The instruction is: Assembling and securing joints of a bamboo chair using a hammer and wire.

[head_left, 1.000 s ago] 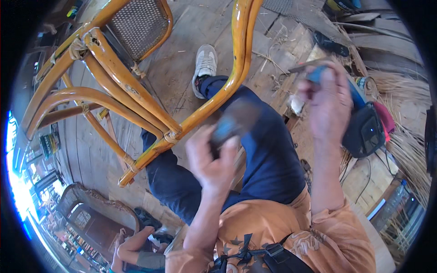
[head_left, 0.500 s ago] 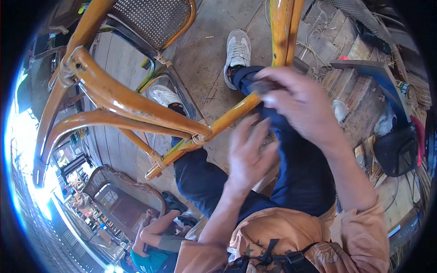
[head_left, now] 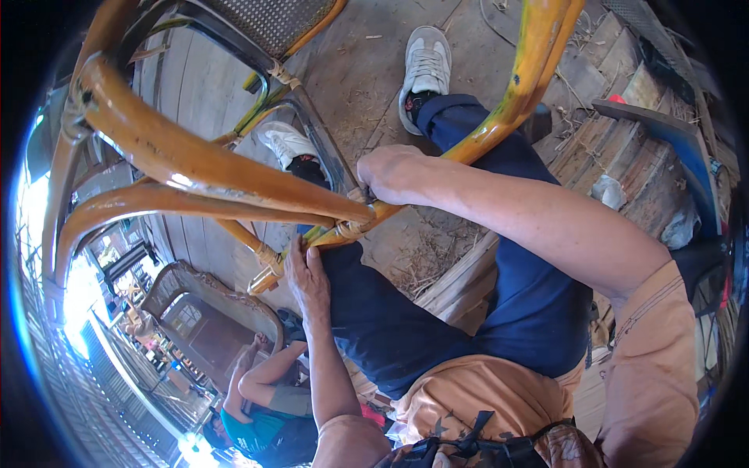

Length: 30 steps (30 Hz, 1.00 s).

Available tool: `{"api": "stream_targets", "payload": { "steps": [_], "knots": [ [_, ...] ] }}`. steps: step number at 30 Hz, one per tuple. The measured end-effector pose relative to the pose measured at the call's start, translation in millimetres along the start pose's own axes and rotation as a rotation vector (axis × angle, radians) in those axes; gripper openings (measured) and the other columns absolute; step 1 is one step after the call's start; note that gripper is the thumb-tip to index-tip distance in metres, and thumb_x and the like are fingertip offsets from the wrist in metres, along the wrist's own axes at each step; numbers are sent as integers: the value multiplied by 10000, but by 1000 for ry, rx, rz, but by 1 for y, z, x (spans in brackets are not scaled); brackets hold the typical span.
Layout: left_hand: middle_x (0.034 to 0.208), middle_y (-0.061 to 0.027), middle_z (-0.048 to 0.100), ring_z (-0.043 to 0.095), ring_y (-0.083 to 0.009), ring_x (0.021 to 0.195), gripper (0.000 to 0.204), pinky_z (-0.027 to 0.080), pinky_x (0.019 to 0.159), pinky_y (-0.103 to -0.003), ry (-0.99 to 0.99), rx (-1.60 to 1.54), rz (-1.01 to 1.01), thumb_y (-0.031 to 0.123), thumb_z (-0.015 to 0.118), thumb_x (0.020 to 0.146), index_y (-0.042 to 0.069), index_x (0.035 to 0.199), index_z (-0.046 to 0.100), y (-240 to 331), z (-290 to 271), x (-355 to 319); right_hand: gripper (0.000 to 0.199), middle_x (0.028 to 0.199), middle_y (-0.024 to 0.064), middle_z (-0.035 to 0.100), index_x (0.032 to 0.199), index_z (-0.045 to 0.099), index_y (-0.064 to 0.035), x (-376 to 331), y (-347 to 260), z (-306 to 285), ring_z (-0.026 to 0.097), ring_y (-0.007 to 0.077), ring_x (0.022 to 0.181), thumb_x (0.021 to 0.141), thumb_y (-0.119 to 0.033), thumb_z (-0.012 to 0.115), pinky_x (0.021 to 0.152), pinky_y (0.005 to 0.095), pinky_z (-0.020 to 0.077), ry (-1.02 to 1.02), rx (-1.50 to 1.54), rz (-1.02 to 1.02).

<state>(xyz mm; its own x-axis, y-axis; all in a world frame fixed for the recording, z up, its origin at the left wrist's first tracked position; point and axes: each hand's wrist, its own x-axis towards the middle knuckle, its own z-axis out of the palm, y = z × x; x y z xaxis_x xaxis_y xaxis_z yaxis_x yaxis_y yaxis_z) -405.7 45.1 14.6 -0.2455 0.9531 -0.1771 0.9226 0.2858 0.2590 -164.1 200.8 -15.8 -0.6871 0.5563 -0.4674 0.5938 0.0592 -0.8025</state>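
Observation:
A glossy yellow-brown rattan chair frame (head_left: pixel 148 148) lies across my lap and the left of the view, with curved poles meeting at cane-wrapped joints (head_left: pixel 349 228). My left hand (head_left: pixel 308 282) grips the lower rail (head_left: pixel 269 274) near its end, thumb up, other fingers partly hidden behind it. My right hand (head_left: pixel 392 175) is closed at the same rail, just right of the joint where the curved poles meet. Its fingertips, and whatever may be in them, are hidden by the back of the hand.
A chair with a woven cane panel (head_left: pixel 269 23) stands beyond the frame. Wooden boards (head_left: pixel 608 164) and a blue panel (head_left: pixel 671 148) lie at the right. At lower left, a person in a green shirt (head_left: pixel 250 433) sits near a carved chair back (head_left: pixel 211 327).
My right hand has swept left along the rail to the joint; the dark piece in it earlier no longer shows. My left hand has moved left onto the rail's end. The view has shifted slightly.

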Motion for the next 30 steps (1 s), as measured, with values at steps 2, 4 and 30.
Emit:
{"api": "stream_targets", "payload": {
  "steps": [2, 4, 30],
  "knots": [
    [1086, -202, 579, 531, -341, 1022, 423, 395, 900, -414, 32, -159, -16, 306, 441, 957, -11, 1232, 488, 3, 6, 3, 254, 1019, 178, 639, 1002, 668, -79, 1, -3, -1, 611, 322, 983, 812, -109, 503, 810, 410, 479, -33, -27, -15],
    [1068, -190, 587, 531, -329, 1029, 433, 395, 907, -401, 38, -164, -14, 327, 428, 961, -7, 1227, 497, 8, 10, 4, 278, 1078, 176, 627, 1038, 660, -76, -3, -5, -2, 604, 321, 1009, 831, -108, 477, 830, 408, 481, -64, -61, -23],
    [923, -252, 641, 607, -391, 934, 633, 459, 817, -470, -112, -332, -60, 556, 324, 910, -4, 992, 609, 5, -1, 21, 135, 881, 168, 622, 939, 613, -30, -69, -70, 48, 609, 341, 833, 838, -116, 594, 720, 403, 485, 787, -517, -194]
  ]
}}
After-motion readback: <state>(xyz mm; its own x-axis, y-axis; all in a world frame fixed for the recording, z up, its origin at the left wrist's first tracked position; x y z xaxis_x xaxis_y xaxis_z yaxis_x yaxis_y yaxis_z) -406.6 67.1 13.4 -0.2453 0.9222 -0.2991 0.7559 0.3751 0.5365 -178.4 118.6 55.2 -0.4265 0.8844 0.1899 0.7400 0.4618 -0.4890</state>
